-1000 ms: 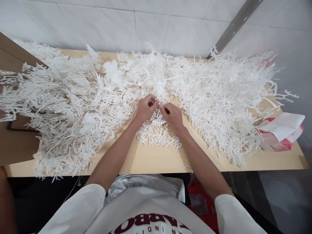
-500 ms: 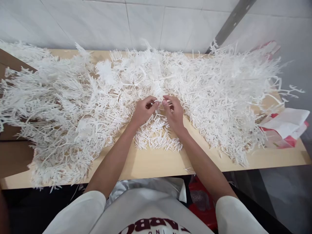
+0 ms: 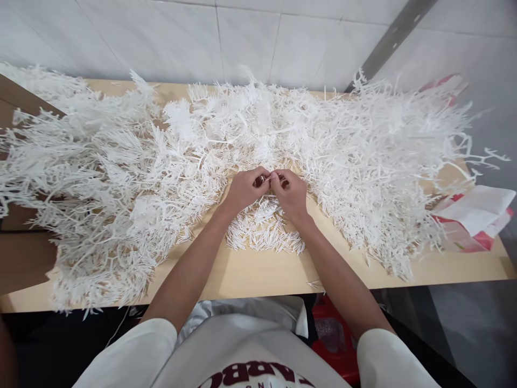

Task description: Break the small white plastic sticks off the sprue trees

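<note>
A wide heap of white plastic branch pieces (image 3: 355, 145) covers most of a pale wooden table (image 3: 258, 272). My left hand (image 3: 243, 189) and my right hand (image 3: 291, 193) meet at the middle of the heap, fingertips touching. Both pinch the same thin white plastic sprig (image 3: 272, 176) between thumb and fingers. Just under my hands lies a small loose pile of short white plastic sticks (image 3: 264, 233) on bare wood.
A white and red plastic bag (image 3: 472, 215) lies at the table's right end. Brown cardboard (image 3: 24, 258) sits at the left edge. A tiled wall runs behind the table. Something red (image 3: 335, 334) lies under the table by my lap.
My hands have closed together on the sprig and shifted slightly toward me. The camera view moved a little; the heap stays where it was.
</note>
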The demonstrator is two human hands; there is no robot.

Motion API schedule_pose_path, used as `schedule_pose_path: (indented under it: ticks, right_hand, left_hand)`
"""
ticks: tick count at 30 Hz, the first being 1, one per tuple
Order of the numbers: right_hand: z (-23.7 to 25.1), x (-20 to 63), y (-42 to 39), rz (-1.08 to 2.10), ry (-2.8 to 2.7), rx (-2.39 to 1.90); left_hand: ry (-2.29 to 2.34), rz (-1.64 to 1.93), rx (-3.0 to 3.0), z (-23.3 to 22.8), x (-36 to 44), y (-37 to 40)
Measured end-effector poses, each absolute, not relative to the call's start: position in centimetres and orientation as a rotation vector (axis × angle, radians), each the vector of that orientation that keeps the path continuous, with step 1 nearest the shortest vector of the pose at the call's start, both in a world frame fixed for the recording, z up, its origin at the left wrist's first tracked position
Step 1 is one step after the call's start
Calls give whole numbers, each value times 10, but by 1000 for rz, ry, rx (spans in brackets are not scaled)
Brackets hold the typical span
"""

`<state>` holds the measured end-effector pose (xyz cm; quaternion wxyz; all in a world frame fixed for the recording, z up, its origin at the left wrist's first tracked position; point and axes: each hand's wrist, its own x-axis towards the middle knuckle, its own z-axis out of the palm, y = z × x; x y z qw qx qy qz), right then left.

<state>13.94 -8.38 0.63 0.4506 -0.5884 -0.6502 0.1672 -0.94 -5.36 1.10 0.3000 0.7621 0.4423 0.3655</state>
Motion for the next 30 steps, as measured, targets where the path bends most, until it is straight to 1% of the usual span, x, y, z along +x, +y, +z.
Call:
schedule_pose_path:
  ticks: [5, 11, 15, 18, 24, 30]
  right_hand:
    - [7, 141, -83, 436, -1620, -1403]
    - [2, 142, -81, 281, -1629, -1272]
    - [2, 142, -81, 267, -1627, -1243]
    - [5, 140, -83, 333, -1578, -1304]
    - [15, 135, -87, 712, -1495, -1443]
    - [14, 139, -86, 735, -1482, -1504]
  left_hand:
    - [1169, 983, 1986, 11, -11, -52]
    - [1225, 931, 2038, 10, -7, -54]
    - [1199, 930, 2050, 10, -5, -55]
    - [1181, 964, 1994, 10, -7, -54]
    - [1127, 1022, 1842, 10, -12, -52]
    - [1096, 975, 1942, 16, -11, -54]
